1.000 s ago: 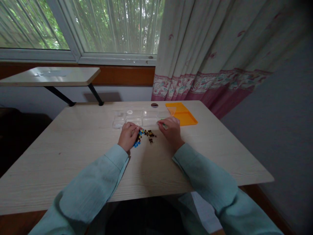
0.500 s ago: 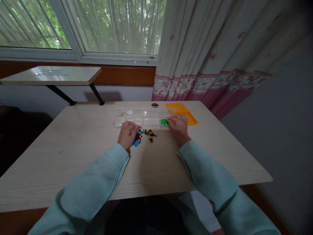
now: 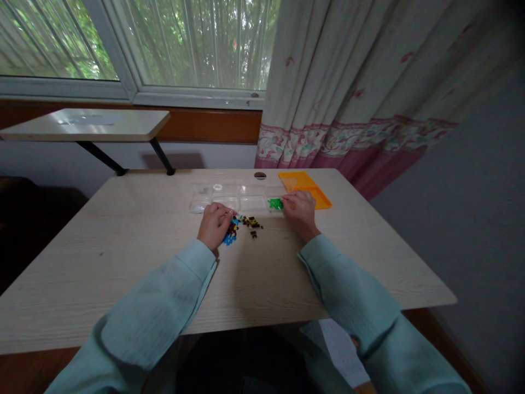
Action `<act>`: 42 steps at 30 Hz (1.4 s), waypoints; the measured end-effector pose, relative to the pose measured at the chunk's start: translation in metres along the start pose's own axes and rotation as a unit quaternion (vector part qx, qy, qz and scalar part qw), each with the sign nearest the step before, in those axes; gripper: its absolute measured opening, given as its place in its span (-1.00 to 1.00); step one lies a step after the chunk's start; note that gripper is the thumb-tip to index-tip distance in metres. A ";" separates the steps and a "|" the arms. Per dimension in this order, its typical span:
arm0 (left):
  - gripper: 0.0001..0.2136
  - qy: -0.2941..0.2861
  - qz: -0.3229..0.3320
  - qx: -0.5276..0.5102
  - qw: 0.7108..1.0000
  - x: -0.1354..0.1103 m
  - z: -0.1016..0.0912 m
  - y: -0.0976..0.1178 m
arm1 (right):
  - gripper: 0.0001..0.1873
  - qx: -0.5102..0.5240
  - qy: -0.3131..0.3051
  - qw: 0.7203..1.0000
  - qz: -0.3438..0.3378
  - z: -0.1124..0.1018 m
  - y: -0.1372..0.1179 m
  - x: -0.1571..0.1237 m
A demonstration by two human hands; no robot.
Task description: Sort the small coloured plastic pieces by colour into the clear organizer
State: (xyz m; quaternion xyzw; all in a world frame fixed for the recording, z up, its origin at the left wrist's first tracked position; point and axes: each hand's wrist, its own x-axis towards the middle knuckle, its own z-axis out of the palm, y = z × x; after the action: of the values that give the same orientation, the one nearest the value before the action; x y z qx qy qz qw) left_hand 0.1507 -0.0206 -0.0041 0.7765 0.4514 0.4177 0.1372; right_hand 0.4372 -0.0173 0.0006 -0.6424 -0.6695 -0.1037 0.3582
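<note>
Green pieces (image 3: 275, 203) lay in the clear tray (image 3: 250, 203) beside the right hand (image 3: 301, 213); a brown-and-blue pile (image 3: 246, 223) lay unsorted by the left hand (image 3: 214, 224). Neither grip's closure showed.

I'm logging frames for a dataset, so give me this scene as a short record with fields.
surface: pale wooden table
left hand: fingers on the loose pile of small blue and dark pieces
right hand: fingertips at the green pieces, in the near right compartment of the clear divided box
nearby: orange tray just beyond the right hand
grip: unclear for both hands
</note>
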 end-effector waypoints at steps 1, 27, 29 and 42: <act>-0.76 0.000 0.003 0.001 1.000 0.000 0.000 0.000 | -0.71 0.000 0.000 1.000 -0.001 0.000 -0.001 0.000; -0.83 -0.079 0.049 0.116 0.989 0.001 -0.010 -0.002 | -0.71 -0.002 -0.003 1.000 -0.008 -0.003 -0.004 0.001; -0.84 -0.096 0.056 0.128 0.986 0.001 -0.011 -0.001 | -0.71 -0.001 -0.007 1.000 -0.007 -0.003 -0.005 0.001; -0.85 -0.129 0.037 0.205 0.970 0.000 -0.021 0.013 | -0.73 0.001 0.006 1.000 -0.017 -0.002 -0.004 0.001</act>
State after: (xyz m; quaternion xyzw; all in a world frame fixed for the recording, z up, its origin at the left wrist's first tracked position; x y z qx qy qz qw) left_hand 0.1425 -0.0312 0.0163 0.8515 0.4770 0.2171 0.0174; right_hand 0.4337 -0.0188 0.0038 -0.6302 -0.6781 -0.1127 0.3611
